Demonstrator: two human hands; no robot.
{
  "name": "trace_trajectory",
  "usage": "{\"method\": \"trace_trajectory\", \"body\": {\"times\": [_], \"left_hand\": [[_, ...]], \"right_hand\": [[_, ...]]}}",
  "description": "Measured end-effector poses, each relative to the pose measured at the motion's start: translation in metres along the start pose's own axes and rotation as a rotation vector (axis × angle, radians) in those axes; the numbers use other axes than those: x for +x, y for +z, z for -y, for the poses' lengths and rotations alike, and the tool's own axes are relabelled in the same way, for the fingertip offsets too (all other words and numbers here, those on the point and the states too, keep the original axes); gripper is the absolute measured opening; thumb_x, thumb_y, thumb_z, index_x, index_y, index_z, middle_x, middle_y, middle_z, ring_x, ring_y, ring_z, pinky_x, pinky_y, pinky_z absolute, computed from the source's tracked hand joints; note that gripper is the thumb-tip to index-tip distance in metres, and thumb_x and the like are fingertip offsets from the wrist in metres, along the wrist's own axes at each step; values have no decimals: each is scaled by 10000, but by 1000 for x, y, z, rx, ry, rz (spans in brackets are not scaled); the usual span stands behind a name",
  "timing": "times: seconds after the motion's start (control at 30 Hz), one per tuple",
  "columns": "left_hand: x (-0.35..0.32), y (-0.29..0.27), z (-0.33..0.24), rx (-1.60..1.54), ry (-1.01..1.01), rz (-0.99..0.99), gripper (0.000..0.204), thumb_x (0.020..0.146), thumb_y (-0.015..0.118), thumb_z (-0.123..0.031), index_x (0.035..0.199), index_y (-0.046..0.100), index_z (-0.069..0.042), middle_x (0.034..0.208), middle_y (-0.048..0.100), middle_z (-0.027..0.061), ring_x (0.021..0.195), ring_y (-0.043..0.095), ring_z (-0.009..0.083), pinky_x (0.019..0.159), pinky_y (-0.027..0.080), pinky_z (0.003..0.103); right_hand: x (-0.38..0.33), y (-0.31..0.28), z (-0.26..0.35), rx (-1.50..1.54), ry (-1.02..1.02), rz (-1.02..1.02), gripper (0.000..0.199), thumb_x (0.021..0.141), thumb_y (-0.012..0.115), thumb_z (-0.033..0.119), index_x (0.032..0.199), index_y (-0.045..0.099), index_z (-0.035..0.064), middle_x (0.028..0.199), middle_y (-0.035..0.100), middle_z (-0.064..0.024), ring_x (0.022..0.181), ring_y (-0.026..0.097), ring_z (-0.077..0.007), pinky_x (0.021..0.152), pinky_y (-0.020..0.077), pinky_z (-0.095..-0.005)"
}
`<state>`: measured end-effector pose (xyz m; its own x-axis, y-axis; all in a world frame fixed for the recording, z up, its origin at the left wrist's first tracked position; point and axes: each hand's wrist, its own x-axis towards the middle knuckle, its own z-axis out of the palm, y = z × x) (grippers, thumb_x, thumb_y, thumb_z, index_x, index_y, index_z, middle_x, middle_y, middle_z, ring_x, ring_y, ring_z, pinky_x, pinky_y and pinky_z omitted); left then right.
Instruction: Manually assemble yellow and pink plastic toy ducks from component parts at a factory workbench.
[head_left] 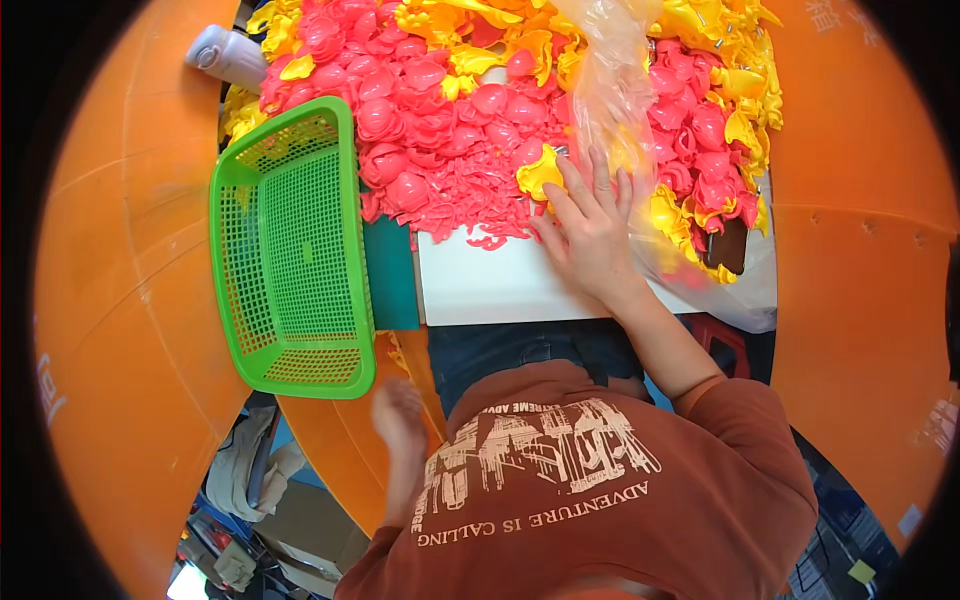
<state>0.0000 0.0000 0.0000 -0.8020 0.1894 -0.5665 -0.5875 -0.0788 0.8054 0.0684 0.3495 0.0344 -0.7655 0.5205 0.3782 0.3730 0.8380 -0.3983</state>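
Resting flat, fingers spread, right hand (590, 235) touches a yellow plastic piece (540, 172), gripping nothing; piece likely light, stiff, pinchable by edge. Left hand (398, 410) blurred, grip unclear.

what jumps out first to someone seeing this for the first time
The big heap of pink plastic pieces mixed with yellow plastic pieces fills the top of the view. To its left an empty green basket sits tilted over the table edge. The right hand lies at the heap's near edge, fingers touching a yellow piece beside a clear plastic bag, while the left hand is blurred down below the basket.
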Motion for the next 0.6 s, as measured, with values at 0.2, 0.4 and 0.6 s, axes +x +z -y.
{"method": "trace_trajectory", "body": {"times": [0.2, 0.4, 0.6], "left_hand": [[2, 135, -40, 440, 271, 554, 167, 931, 480, -122, 996, 558, 11, 749, 581, 70, 648, 547, 124, 600, 455, 243], [34, 257, -32, -1, -1, 554, 303, 952, 447, -143, 1215, 442, 5, 1020, 579, 127, 821, 604, 184, 743, 503, 305], [62, 282, -41, -336, 126, 472, 265, 956, 424, -128, 1189, 442, -4, 1019, 569, 129, 817, 599, 197, 737, 503, 303]], "right_hand": [[5, 2, -10, -129, -40, 69, 167, 782, 646, 194, 879, 635, 59, 1211, 551, -107, 1281, 346, -357, 1019, 154, -576], [17, -5, -11, 0, -72, -81, 134, 757, 664, 124, 865, 635, 50, 1129, 592, -103, 1119, 529, -287, 1021, 252, -471], [33, -17, 14, 455, -184, -152, 187, 702, 668, 13, 883, 624, -5, 986, 632, -116, 933, 600, -289, 788, 464, -392]]}}
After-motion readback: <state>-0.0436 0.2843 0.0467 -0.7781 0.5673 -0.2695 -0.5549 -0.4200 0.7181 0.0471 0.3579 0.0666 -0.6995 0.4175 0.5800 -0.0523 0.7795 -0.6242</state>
